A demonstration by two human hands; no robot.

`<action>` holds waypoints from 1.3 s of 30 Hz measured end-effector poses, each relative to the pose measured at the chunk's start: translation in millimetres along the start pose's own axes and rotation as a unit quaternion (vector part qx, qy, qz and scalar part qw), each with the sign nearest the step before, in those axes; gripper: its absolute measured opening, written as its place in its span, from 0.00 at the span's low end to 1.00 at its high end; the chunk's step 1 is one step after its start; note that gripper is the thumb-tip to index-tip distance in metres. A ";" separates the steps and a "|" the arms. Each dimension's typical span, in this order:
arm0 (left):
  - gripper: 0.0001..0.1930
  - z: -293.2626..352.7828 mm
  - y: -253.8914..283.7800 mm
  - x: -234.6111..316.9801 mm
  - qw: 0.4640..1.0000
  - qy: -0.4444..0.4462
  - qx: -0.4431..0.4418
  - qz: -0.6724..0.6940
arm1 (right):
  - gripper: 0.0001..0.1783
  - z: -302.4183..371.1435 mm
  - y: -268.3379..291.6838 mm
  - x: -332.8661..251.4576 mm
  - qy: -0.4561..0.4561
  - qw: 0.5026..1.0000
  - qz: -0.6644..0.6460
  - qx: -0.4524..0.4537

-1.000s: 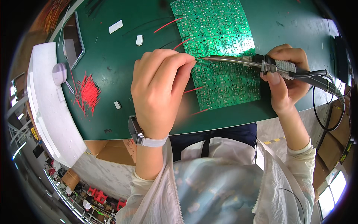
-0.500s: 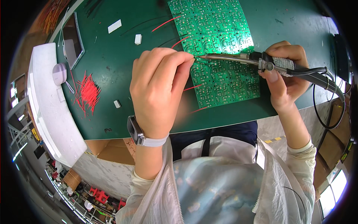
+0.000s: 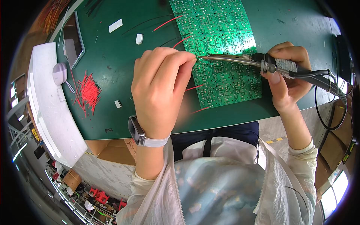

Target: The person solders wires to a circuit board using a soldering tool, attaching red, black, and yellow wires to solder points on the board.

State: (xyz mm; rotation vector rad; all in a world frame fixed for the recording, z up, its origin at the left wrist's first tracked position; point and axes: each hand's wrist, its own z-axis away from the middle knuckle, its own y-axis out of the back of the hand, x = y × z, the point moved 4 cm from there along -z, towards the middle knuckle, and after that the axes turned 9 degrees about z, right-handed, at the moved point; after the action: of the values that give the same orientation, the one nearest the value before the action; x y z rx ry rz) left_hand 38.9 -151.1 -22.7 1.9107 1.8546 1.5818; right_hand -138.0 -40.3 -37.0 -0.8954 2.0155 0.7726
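A green sheet of circuit boards (image 3: 228,80) lies on the bench in front of me. My left hand (image 3: 159,86), with a watch (image 3: 136,130) on its wrist, pinches a thin wire at the sheet's left edge; the fingers cover nearly all of it. In my right hand (image 3: 283,88) is a soldering iron (image 3: 232,58) with a thin metal tube clamped along it. The iron's tip points left and meets the board right beside my left fingertips. Red wires (image 3: 168,23) and black wires (image 3: 150,22) stick out from the same edge, above and below that hand.
Left of my hands lies a heap of short red wires (image 3: 90,92). A phone (image 3: 73,39), a lilac case (image 3: 60,74) and a white foam block (image 3: 56,108) line the bench's left side. Small white blocks (image 3: 115,25) are scattered about. The iron's cable (image 3: 332,84) trails off right.
The board sheet with its wires has shifted very slightly to the right, and the iron with it. Both hands keep their grips, nearly still.
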 end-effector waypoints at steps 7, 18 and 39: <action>0.08 0.3 -0.3 0.2 1.000 -0.002 0.000 -0.002 | 0.16 1.0 -0.6 -2.1 0.017 1.000 0.021 0.001; 0.08 0.7 0.0 1.0 1.000 0.003 0.004 -0.005 | 0.17 1.6 -0.7 -3.6 0.044 0.998 0.037 -0.006; 0.09 -0.7 -0.1 2.9 1.000 0.009 0.002 -0.008 | 0.17 2.1 1.4 -3.4 0.049 0.998 0.045 -0.012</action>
State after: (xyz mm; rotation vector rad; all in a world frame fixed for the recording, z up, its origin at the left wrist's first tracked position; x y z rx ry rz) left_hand 37.8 -149.2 -20.6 1.8844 1.8757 1.5980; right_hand -136.7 -36.9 -34.9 -0.8770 2.1480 0.8178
